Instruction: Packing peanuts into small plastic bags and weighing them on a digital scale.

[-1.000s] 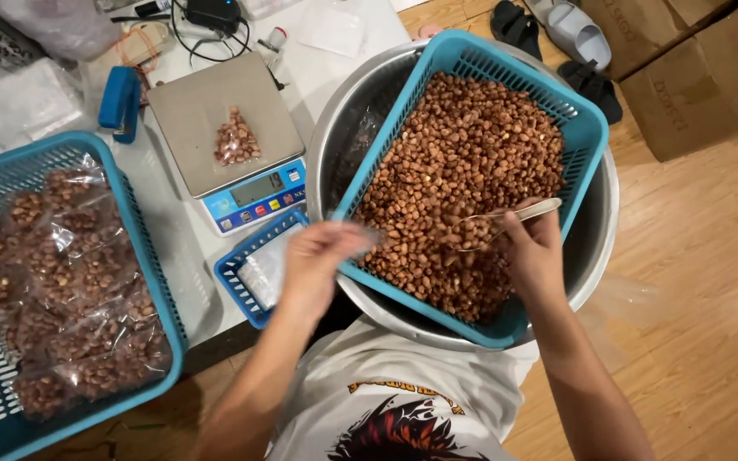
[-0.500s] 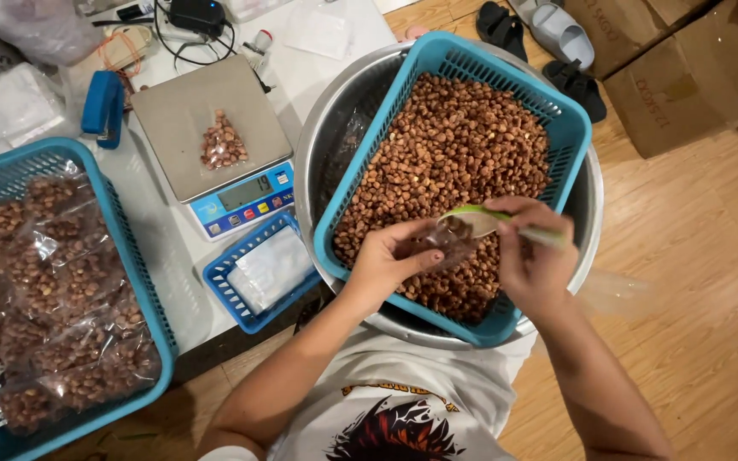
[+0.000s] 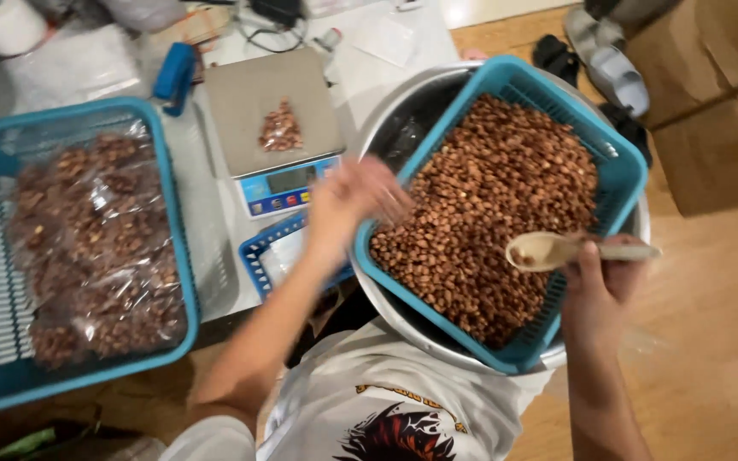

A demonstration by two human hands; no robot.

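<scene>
My right hand grips the handle of a wooden spoon, whose nearly empty bowl hovers over the near right part of a blue basket heaped with brown peanuts. The basket rests in a large metal bowl. My left hand is motion-blurred at the basket's left rim, between it and a digital scale. A small portion of peanuts lies on the scale's plate. The blur hides whether the left hand holds anything.
A second blue basket at the left holds clear bags of peanuts. A small blue tray sits below the scale and a blue stapler behind it. Cardboard boxes and sandals stand on the wooden floor at right.
My left hand left the spoon over the basket and swung left towards the scale. My right hand drew the spoon back to the right, its bowl now almost empty.
</scene>
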